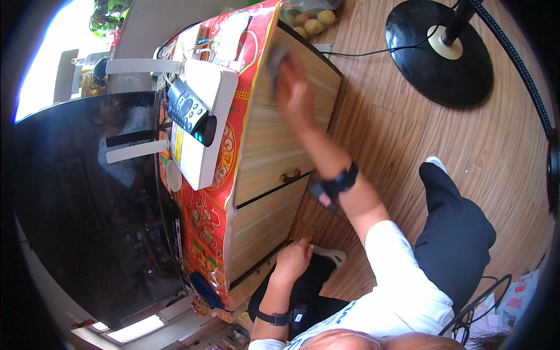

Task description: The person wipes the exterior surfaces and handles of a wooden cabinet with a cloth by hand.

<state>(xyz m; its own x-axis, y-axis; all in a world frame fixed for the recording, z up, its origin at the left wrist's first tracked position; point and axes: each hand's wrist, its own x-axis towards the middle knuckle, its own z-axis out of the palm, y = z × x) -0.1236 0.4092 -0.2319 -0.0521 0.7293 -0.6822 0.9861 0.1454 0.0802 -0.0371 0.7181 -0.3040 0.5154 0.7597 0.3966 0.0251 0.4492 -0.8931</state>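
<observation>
My right hand [297,94] is stretched out, blurred, against the upper front of a wooden cabinet [280,131]. Under its fingers is a grey thing, probably a cloth [274,61], pressed to the cabinet door near its top edge. My left hand [295,259] rests by my knee, low beside the cabinet front, fingers curled; whether it holds anything does not show. A red patterned cover [203,218] lies over the cabinet top. On it are a white router [194,168] with upright antennas and, lying across the router, a black remote control [188,109].
A large dark television [87,197] stands behind the cabinet's top edge. On the wooden floor [372,131] are a round black stand base [437,61], with a cable running to the cabinet, and a plastic bag of round fruit [313,26]. A dark blue object [205,291] lies at the cover's corner.
</observation>
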